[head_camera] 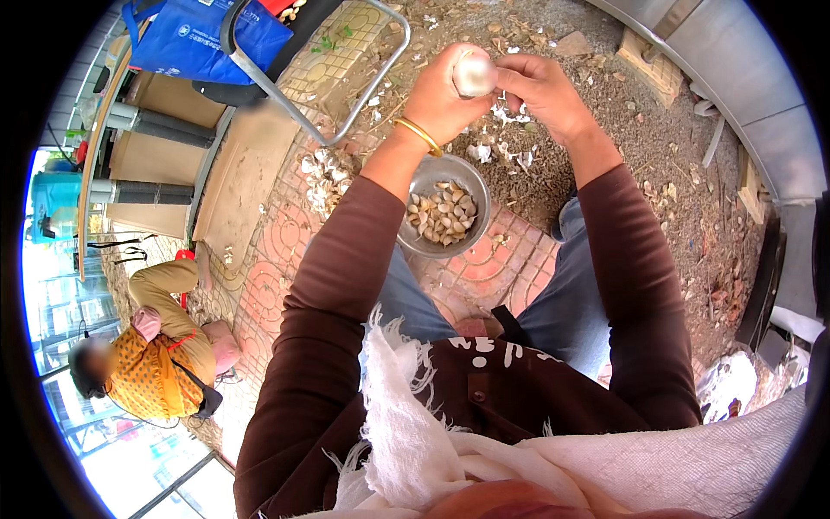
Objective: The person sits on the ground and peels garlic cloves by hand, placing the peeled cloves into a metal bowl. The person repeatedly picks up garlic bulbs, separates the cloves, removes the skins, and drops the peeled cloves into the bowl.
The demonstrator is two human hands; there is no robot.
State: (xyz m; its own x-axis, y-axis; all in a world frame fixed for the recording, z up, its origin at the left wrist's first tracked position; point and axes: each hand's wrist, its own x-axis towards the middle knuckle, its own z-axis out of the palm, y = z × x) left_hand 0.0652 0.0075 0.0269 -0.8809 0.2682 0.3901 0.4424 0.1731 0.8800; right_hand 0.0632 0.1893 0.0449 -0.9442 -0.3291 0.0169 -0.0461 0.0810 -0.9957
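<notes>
My left hand [436, 97], with a gold bangle at the wrist, holds up a whitish round garlic bulb [474, 75]; blur hides its detail. The bent fingers of my right hand [541, 91] pinch at the bulb's right side. Below my left wrist, a round metal bowl [481, 224] stands on the paving between my feet. Several unpeeled garlic cloves [444, 214] lie in it. White scraps of garlic skin [481, 152] are scattered on the soil under my hands. Left of the bowl, partly behind my left forearm, is a heap of garlic [324, 178].
A metal-framed chair [397, 58] bearing a blue bag [207, 42] stands at upper left. Beside it lies a flat brown board [249, 156]. Another person [159, 363] sits low at the left. Grey metal panels [746, 78] and wooden blocks [648, 61] edge the right side.
</notes>
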